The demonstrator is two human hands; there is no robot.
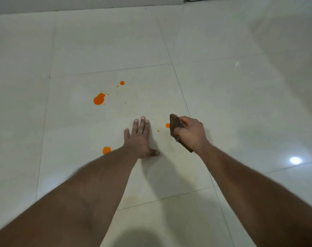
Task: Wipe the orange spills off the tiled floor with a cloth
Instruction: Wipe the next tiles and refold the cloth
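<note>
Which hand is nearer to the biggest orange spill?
Left. The left hand lies flat, below and right of the biggest orange spill; the right hand, holding the cloth, is farther right.

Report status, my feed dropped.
Left hand flat on floor. Right hand grips cloth beside a spill. Big spill untouched. Nothing blocking.

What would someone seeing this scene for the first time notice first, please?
Bright orange spills on the pale tiled floor stand out, the largest splash lying ahead of the left hand, which is flat on the tile. The right hand holds a dark brown cloth beside a smaller spot.
</note>
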